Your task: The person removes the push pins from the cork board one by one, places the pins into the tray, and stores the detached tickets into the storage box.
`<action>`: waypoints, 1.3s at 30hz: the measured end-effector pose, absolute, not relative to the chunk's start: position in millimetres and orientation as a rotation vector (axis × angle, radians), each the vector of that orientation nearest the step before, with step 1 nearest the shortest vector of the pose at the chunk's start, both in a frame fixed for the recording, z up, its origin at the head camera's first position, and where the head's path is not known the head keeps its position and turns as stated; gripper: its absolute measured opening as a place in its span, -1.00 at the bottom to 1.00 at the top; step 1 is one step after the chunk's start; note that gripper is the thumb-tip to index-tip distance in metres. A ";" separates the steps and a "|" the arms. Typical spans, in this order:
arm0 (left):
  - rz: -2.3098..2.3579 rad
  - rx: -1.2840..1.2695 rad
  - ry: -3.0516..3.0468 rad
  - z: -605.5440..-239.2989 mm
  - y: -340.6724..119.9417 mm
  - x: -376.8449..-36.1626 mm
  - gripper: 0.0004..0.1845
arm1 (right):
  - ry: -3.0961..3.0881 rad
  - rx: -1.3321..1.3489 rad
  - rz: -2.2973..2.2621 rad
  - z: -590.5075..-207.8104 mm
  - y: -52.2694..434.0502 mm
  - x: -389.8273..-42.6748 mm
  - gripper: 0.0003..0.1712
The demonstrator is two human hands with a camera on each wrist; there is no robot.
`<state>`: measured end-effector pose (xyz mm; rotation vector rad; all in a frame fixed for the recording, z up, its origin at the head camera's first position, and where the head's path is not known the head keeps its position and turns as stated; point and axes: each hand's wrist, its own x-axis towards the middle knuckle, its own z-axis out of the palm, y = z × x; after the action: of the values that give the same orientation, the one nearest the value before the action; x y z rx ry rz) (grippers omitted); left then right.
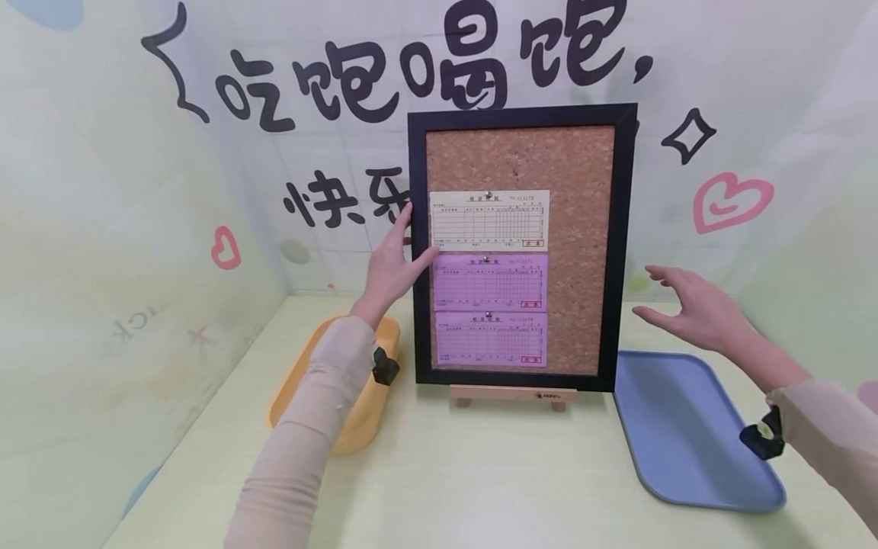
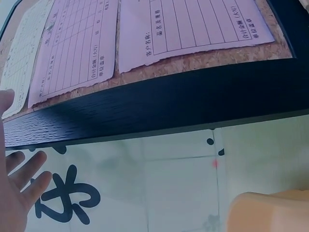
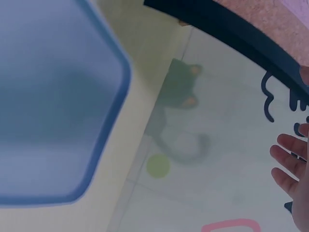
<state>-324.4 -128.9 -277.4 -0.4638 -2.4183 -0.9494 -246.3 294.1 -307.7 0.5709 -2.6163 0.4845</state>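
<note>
A black-framed cork board [image 1: 580, 229] leans on a small wooden easel [image 1: 513, 393]. One cream receipt slip [image 1: 490, 223] and two purple slips, an upper [image 1: 490, 286] and a lower [image 1: 491, 343], are pinned to it in a column with metal pushpins. At the frame's left side is my left hand [image 1: 392, 268], its thumb across the front of the frame and its fingers spread along the outer edge. My right hand [image 1: 701, 313] hovers apart from the frame's right side, thumb and fingers spread with nothing between them.
A yellow-orange container [image 1: 370, 419] stands on the table [image 1: 480, 473] at the left, partly hidden by my left sleeve. At the right lies a blue tray [image 1: 686, 427] beneath my right forearm. Behind the board is a backdrop [image 1: 329, 282] with large black characters and pink hearts.
</note>
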 end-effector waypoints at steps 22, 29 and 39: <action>-0.906 -0.374 -2.355 -275.9 -119.2 -330.4 -0.12 | -2.310 0.754 0.589 -277.7 239.9 -262.7 -0.52; -0.893 -0.363 -2.346 -277.3 -119.3 -331.3 -0.09 | -2.278 0.811 0.607 -268.1 223.1 -269.5 -0.54; -0.851 -0.401 -2.389 -272.1 -120.4 -327.8 -0.05 | -2.297 0.845 0.688 -261.5 198.0 -280.1 -0.60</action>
<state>-327.8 -120.4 -272.1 -0.4007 -2.3886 -0.8511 -280.1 198.0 -261.5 0.8451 -2.2972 0.6885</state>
